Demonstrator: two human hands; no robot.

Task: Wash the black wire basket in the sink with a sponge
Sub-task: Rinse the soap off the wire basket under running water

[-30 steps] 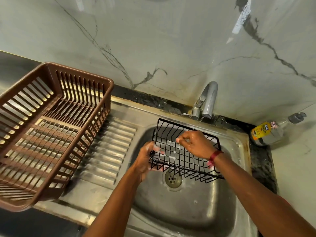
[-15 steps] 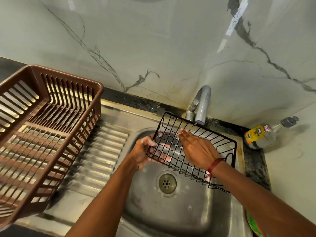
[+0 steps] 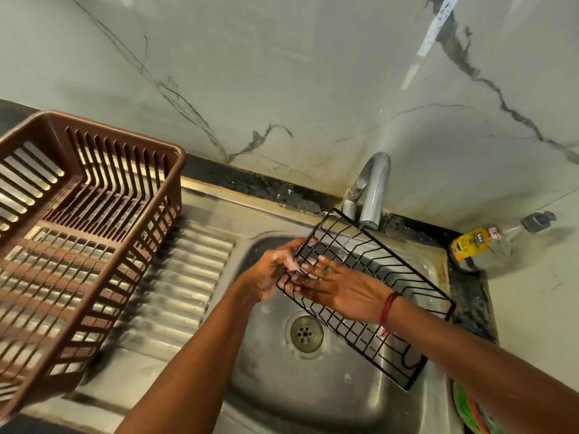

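The black wire basket (image 3: pixel 404 280) hangs tilted over the steel sink (image 3: pixel 313 386), its upper corner under the tap (image 3: pixel 372 189). A thin stream of water falls from the spout onto the wires. My left hand (image 3: pixel 272 270) grips the basket's left edge, soapy at the fingertips. My right hand (image 3: pixel 341 289) lies flat inside the basket, fingers spread against the wires. No sponge is visible in either hand.
A brown plastic dish rack (image 3: pixel 72 239) sits on the ribbed drainboard (image 3: pixel 178 286) at the left. A dish soap bottle (image 3: pixel 482 245) lies on the counter at the right. A green object (image 3: pixel 466 411) shows at the sink's lower right. The drain (image 3: pixel 305 332) is uncovered.
The basket has been lifted and tilted toward the tap, its long side now running down to the right. My right hand went from a loose grip to flat, spread fingers inside it.
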